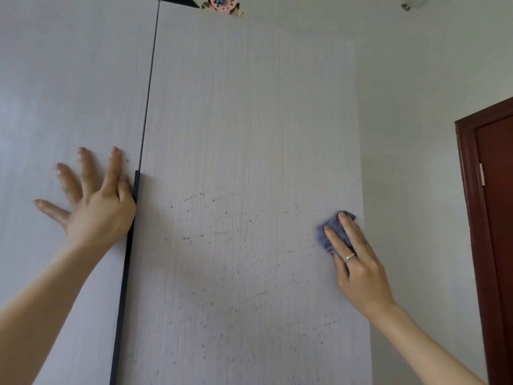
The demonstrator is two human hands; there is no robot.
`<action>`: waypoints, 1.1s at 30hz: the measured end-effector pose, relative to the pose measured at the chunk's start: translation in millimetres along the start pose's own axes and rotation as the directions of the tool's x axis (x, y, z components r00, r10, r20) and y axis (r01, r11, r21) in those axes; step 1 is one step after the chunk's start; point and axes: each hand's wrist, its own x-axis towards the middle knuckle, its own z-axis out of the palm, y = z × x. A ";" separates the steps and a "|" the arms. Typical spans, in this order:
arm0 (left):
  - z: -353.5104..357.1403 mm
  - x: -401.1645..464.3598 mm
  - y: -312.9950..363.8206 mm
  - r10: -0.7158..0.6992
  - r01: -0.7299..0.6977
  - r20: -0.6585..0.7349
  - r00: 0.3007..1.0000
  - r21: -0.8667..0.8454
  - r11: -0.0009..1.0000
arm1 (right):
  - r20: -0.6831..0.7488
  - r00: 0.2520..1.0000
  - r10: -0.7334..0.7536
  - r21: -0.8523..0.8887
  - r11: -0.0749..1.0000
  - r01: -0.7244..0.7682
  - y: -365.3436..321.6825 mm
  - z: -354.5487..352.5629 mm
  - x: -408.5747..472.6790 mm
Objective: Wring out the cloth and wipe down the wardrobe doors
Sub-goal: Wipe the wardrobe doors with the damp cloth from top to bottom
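Cloth: small blue-grey rag, bunched, lower right of centre in the frame, pressed flat to the right wardrobe door close to that door's right edge. Judged soft, light and limp, probably damp; likely to fold or slip under the fingers, so best handled as a wad under the flat of the fingers with the loose corners tucked in. Right hand: fingers straight, laid over the cloth and pressing it to the panel, not curled round it; a ring on one finger. Left hand: left of centre, fingers spread and straight, flat against the left wardrobe door, thumb beside the dark handle strip; it holds nothing. Doors: pale, faint vertical grain, smooth and rigid, likely to swing unless braced. Dark specks: scattered over the middle and lower part of the right door, still to be wiped. Surroundings: white wall just right of the wardrobe; dark red-brown room door at far right; patterned object on the wardrobe top, upper centre. Obstructions: none across the panel; the handle strip and the wall-side edge would limit each stroke.
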 end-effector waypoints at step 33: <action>1.1 -11.5 -17.3 0.036 -0.039 0.039 0.999 0.070 0.997 | 0.014 0.938 -0.345 0.127 0.931 0.341 -55.5 29.7 92.1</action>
